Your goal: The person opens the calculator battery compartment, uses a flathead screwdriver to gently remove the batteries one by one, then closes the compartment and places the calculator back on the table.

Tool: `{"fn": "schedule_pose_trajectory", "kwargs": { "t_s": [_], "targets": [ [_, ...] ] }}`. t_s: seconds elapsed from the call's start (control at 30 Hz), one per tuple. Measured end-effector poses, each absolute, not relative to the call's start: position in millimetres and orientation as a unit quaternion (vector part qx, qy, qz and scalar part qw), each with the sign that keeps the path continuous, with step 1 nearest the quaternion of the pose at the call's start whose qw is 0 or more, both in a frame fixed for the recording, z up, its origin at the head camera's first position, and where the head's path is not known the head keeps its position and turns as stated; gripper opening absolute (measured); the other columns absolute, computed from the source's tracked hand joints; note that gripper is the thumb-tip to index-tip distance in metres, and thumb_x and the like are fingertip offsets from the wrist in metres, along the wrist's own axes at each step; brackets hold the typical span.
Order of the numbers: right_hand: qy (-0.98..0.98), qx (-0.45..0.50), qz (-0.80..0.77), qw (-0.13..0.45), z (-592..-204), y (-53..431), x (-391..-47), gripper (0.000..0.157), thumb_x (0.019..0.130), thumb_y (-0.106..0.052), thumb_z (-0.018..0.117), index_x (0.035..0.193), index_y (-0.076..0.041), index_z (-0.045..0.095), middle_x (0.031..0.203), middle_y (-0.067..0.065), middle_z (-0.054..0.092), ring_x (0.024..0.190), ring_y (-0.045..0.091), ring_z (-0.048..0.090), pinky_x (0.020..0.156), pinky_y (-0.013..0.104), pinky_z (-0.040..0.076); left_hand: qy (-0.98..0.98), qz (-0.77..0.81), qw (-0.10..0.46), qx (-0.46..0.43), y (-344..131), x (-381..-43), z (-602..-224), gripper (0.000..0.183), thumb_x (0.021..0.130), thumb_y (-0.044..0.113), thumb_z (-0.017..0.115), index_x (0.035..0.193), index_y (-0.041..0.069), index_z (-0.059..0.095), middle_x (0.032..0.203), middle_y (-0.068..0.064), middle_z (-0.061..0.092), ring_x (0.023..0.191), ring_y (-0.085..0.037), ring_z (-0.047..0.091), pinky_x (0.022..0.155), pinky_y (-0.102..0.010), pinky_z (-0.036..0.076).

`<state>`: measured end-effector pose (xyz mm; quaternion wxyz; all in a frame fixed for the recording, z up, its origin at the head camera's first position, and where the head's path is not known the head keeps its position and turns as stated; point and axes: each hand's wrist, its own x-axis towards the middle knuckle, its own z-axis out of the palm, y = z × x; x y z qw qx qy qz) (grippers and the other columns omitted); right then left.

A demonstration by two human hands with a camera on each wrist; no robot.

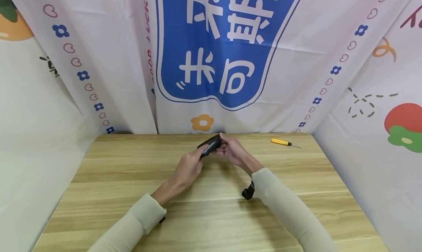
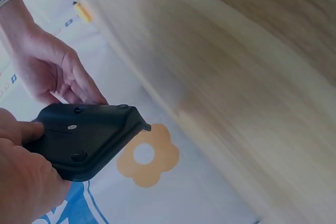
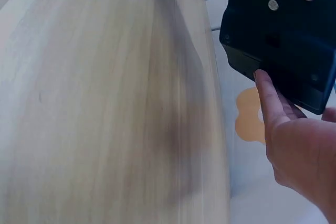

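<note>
Head view: a black device (image 1: pixel 213 143) held up over the far side of the tabletop (image 1: pixel 204 219).
The left hand (image 1: pixel 188 167) grips one end; the right hand (image 1: pixel 233 149) has its fingers holding the other, left of a yellow-handled screwdriver (image 1: pixel 280 141).
</note>
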<state>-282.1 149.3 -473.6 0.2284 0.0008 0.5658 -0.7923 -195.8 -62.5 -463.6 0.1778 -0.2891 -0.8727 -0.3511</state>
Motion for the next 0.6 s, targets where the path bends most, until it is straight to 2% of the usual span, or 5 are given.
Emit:
{"fn": "schedule_pose_trajectory", "kwargs": {
  "t_s": [0.17,0.37,0.47,0.6],
  "targets": [
    [0.554,-0.009,-0.798,0.237,-475,146,-280,0.049,0.117,-0.033,0.039,0.137,0.009,0.055,0.103,0.016,0.079,0.1,0.025,0.078,0.11,0.05,0.053,-0.855,-0.408,0.191,-0.256,-60,-198,-464,0.042,0.096,-0.014,0.066,0.138,-0.01,0.062,0.13,-0.032,0.068,0.117,-0.042,0.072,0.095,-0.044,0.061],
    [0.566,-0.031,-0.789,0.236,-480,142,-278,0.052,0.117,-0.031,0.039,0.134,0.013,0.06,0.106,0.014,0.079,0.102,0.024,0.076,0.113,0.052,0.05,-0.832,-0.474,0.184,-0.222,-56,-199,-460,0.033,0.101,-0.007,0.066,0.134,-0.011,0.064,0.121,-0.031,0.072,0.105,-0.038,0.076,0.085,-0.041,0.065],
    [0.564,-0.023,-0.791,0.237,-482,139,-276,0.052,0.117,-0.032,0.041,0.135,0.014,0.059,0.107,0.015,0.077,0.103,0.025,0.074,0.117,0.055,0.046,-0.824,-0.499,0.181,-0.198,-55,-200,-458,0.032,0.102,-0.005,0.065,0.133,-0.01,0.065,0.121,-0.03,0.073,0.107,-0.038,0.076,0.085,-0.043,0.065],
    [0.549,0.001,-0.799,0.245,-484,134,-274,0.054,0.115,-0.034,0.046,0.136,0.015,0.055,0.107,0.015,0.075,0.103,0.024,0.073,0.115,0.049,0.05,-0.815,-0.523,0.188,-0.168,-53,-200,-458,0.03,0.102,-0.002,0.066,0.131,-0.01,0.066,0.119,-0.031,0.073,0.107,-0.039,0.075,0.085,-0.046,0.065]
  ]
}}
